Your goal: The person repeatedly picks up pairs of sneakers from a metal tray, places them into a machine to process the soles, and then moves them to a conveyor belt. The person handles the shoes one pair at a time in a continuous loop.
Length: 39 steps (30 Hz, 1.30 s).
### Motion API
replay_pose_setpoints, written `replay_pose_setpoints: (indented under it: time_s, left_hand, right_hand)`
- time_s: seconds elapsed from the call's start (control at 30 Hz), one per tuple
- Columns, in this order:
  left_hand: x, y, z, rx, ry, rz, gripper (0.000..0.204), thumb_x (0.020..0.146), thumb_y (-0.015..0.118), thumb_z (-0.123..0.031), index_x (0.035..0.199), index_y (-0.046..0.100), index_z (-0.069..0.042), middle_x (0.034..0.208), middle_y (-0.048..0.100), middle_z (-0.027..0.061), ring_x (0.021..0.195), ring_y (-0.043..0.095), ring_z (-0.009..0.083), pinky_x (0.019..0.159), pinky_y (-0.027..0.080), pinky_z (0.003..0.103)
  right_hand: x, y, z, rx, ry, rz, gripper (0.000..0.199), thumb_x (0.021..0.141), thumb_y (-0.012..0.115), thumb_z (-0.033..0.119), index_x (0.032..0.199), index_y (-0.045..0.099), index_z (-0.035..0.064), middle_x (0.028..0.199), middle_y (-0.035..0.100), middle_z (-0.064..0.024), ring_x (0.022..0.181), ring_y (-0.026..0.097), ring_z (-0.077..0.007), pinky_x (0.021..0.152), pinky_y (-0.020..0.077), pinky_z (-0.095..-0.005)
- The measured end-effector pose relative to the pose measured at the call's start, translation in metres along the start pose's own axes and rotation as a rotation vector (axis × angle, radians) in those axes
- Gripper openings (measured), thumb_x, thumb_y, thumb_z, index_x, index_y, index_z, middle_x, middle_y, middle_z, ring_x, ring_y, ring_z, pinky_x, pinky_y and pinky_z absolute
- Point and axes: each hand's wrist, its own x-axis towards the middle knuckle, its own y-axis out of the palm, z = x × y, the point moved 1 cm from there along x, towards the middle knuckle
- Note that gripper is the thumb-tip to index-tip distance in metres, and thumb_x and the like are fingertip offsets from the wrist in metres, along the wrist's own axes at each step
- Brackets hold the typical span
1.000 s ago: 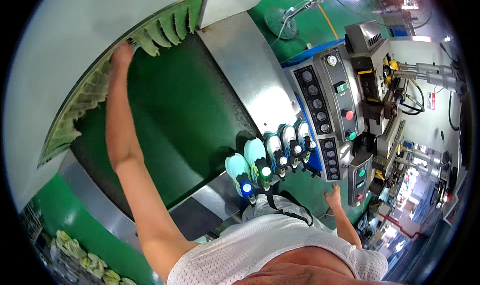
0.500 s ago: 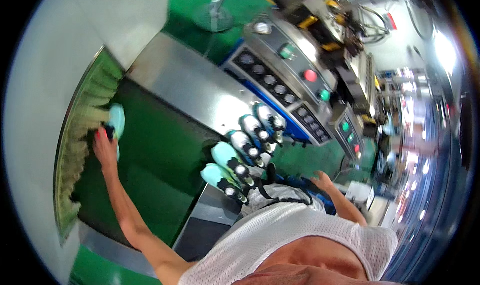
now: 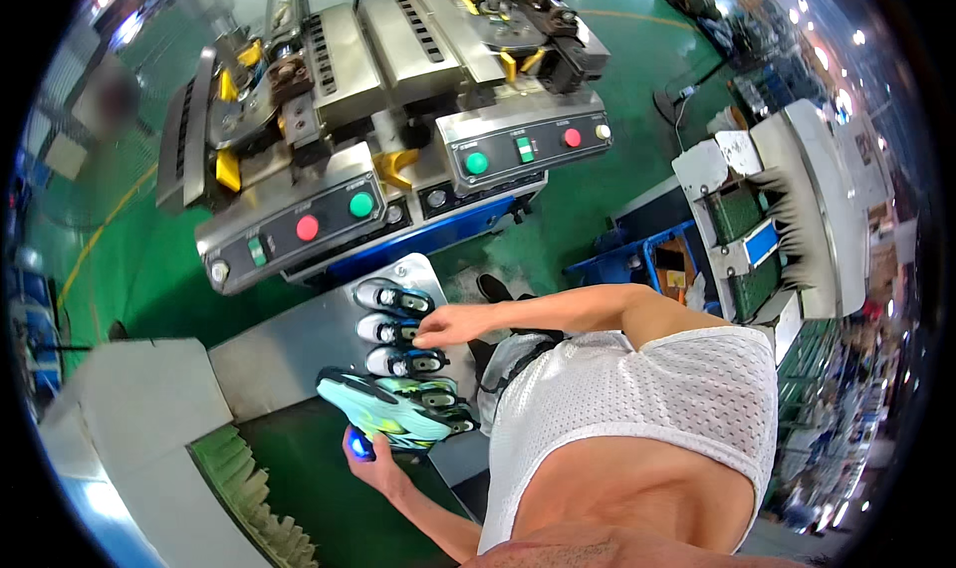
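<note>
My left hand (image 3: pixel 381 471) is closed around a small dark thing with a bright blue light (image 3: pixel 359 446), like a small torch. Its thumb lies close against a mint-green sneaker (image 3: pixel 370 406) with yellow marks; whether they touch I cannot tell. Another mint sneaker is partly hidden behind that one. Beyond them, white sneakers lie in a row: a near one (image 3: pixel 396 360), a middle one (image 3: pixel 376 327) and a far one (image 3: pixel 380 295). Dark parts with metal show at their openings. My right hand (image 3: pixel 450 325) reaches across to the row, fingers closed at the heel end of the middle white sneaker.
The shoes rest by a metal ledge (image 3: pixel 264 354) beside a green conveyor belt (image 3: pixel 324 468) with a bristle curtain (image 3: pixel 249 483). Ahead stands a machine with a control panel (image 3: pixel 523 148) of coloured buttons. A blue crate (image 3: pixel 657 259) and another bristle-fronted unit (image 3: pixel 832 210) stand right.
The view has turned toward the machine. My left hand has left the mint sneaker by the bristle curtain and is beside the shoe row; my right hand has come onto the white sneakers.
</note>
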Motion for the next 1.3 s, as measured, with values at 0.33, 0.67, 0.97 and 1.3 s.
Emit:
replay_pose_setpoints:
  time_s: [0.33,0.67,0.97,1.3]
  left_hand:
    - [0.096,0.267,-0.111,0.214,0.315,0.796,0.057,0.085,0.069,-0.006,0.136,0.046,0.003,0.125,0.059,0.0096,0.112,0.056,0.0183,0.100,0.043,0.034]
    - [0.077,0.469,-0.113,-0.092,0.269,0.811,0.041,0.092,0.056,-0.002,0.133,0.050,0.003,0.134,0.054,0.0155,0.125,0.052,0.0257,0.103,0.045,0.041]
    - [0.042,0.485,-0.081,0.050,0.028,0.869,0.036,0.093,0.057,0.000,0.129,0.052,0.001,0.127,0.058,0.0120,0.118,0.056,0.0205,0.100,0.047,0.033]
    - [0.050,0.447,-0.065,0.087,0.006,0.795,0.037,0.093,0.056,0.001,0.130,0.051,0.000,0.127,0.059,0.0106,0.116,0.058,0.0194,0.098,0.047,0.032]
  right_hand:
    - [-0.085,-0.129,0.009,1.049,-0.245,0.228,0.063,0.095,0.049,0.056,0.138,0.048,0.0094,0.120,0.065,-0.0071,0.100,0.066,-0.0141,0.082,0.0566,-0.0288]
    - [-0.241,-0.298,-0.044,0.892,-0.313,-0.492,0.050,0.082,0.058,0.010,0.130,0.050,-0.0001,0.112,0.064,-0.0063,0.095,0.063,-0.0145,0.079,0.0540,-0.0314]
    - [-0.251,-0.309,-0.074,0.984,-0.679,-0.599,0.069,0.090,0.063,0.039,0.142,0.040,0.0002,0.137,0.050,-0.0222,0.118,0.056,-0.0391,0.099,0.0472,-0.0491]
    - [-0.226,-0.283,-0.059,1.279,-0.780,-0.528,0.062,0.089,0.068,0.030,0.136,0.045,-0.0034,0.133,0.056,-0.0163,0.120,0.057,-0.0299,0.102,0.0470,-0.0450]
